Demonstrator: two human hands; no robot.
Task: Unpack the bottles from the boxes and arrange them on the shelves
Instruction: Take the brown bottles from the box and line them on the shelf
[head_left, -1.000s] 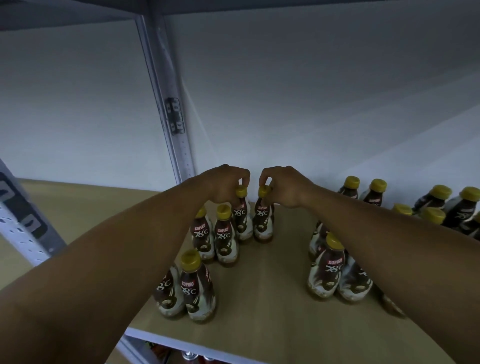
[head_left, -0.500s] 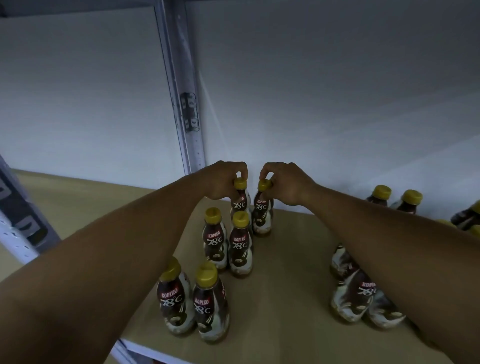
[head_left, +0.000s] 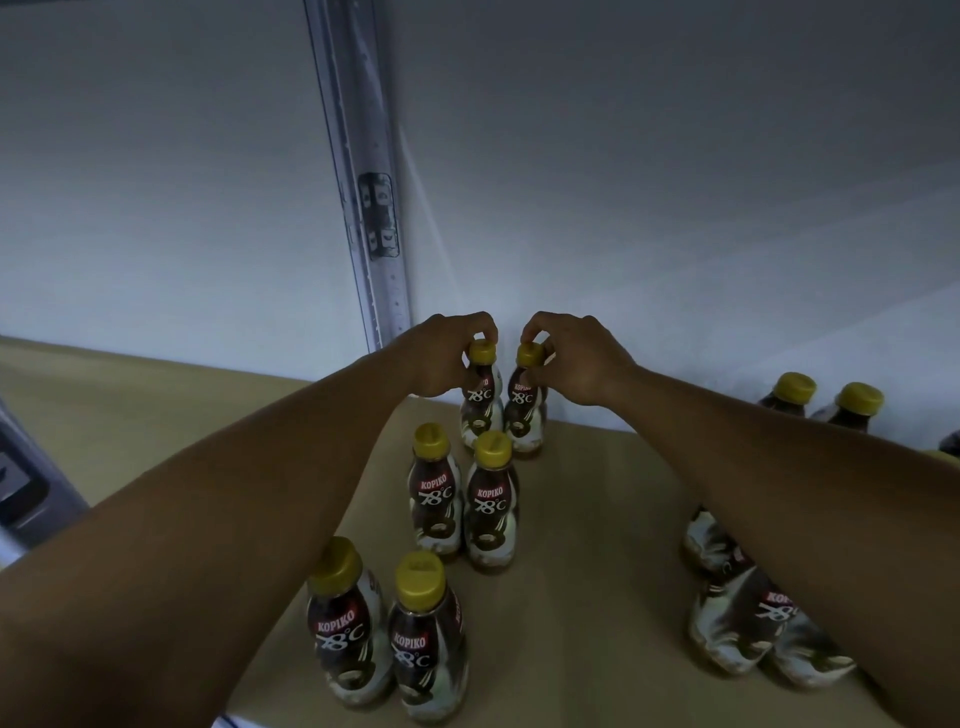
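**Seating the rear pair at the wall**

My left hand pinches the cap of the left bottle; my right hand pinches the cap of the right bottle. Both bottles stand upright, touching, at the back of the shelf, behind two more pairs. To finish well, I would press both bases flat, labels forward, then release straight upward.
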